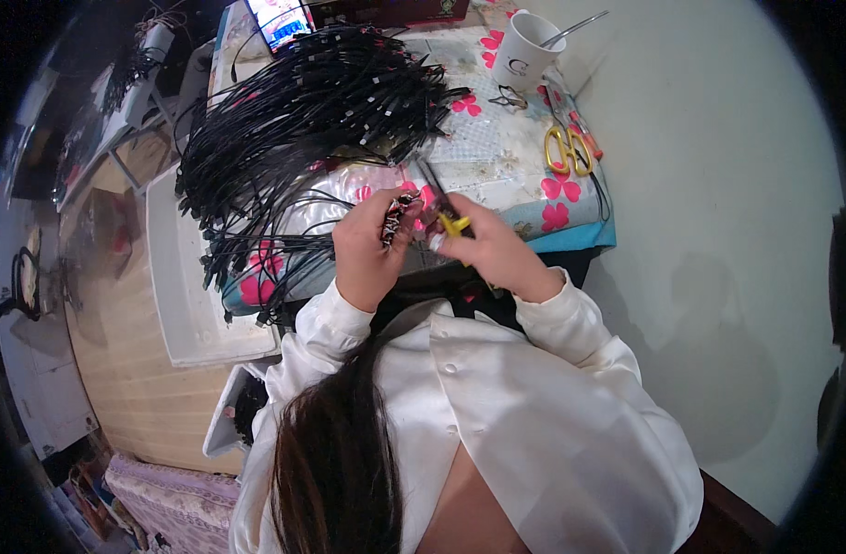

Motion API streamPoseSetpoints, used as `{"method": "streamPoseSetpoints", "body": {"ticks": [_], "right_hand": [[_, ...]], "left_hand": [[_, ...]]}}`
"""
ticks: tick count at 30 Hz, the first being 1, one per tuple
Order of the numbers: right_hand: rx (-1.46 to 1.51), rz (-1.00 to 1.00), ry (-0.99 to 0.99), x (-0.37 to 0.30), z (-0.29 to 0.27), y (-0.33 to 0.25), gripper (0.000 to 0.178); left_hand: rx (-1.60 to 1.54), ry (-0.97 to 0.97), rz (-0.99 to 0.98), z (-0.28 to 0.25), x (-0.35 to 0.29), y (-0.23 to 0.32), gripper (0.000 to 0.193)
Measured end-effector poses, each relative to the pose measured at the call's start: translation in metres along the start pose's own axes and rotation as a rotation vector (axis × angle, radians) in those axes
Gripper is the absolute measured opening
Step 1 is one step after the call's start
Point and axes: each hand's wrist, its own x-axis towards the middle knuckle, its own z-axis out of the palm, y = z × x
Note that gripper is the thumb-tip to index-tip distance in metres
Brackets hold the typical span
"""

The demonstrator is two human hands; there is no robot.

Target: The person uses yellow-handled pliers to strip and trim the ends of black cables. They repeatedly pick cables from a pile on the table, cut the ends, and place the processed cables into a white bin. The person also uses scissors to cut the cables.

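Observation:
At the table's near edge my left hand (369, 247) is closed round a small bundle of dark strands with pale bits (398, 220), probably cable ends; the fingers partly hide it. Close beside it on the right, my right hand (501, 254) grips a yellow-handled tool (455, 225). A thin dark length points away from it toward the far side; its kind is blurred. Several black cables (298, 203) run from the left up to my left hand. Behind both hands lies a large heap of black cables (303, 111) with small plugs at their ends.
Yellow-handled scissors (568, 152) lie at the table's right edge, near a white mug (524, 55) with a metal spoon handle. A lit phone (281, 23) stands at the back. The flowered tablecloth (557, 217) covers the table. A white tray (187, 319) sits to the left, and a wall rises on the right.

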Motion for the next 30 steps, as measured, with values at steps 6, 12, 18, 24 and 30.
{"method": "streamPoseSetpoints", "body": {"ticks": [6,12,18,24,30], "right_hand": [[-0.159,-0.06,-0.051,-0.002,0.002,0.004,0.053],[-0.325,-0.045,-0.084,-0.002,-0.004,0.0,0.061],[-0.423,-0.053,-0.096,0.002,-0.01,-0.005,0.05],[-0.216,0.141,-0.051,0.003,-0.001,0.0,0.044],[0.06,0.097,0.01,-0.007,0.014,0.0,0.039]], "left_hand": [[0.033,-0.051,0.02,-0.005,-0.001,0.002,0.013],[0.042,-0.044,0.079,-0.003,0.001,0.0,0.012],[0.109,-0.084,0.099,-0.007,0.002,0.002,0.013],[0.076,-0.023,0.113,-0.002,0.002,-0.001,0.018],[0.078,0.011,0.135,-0.003,0.0,-0.004,0.022]]}}
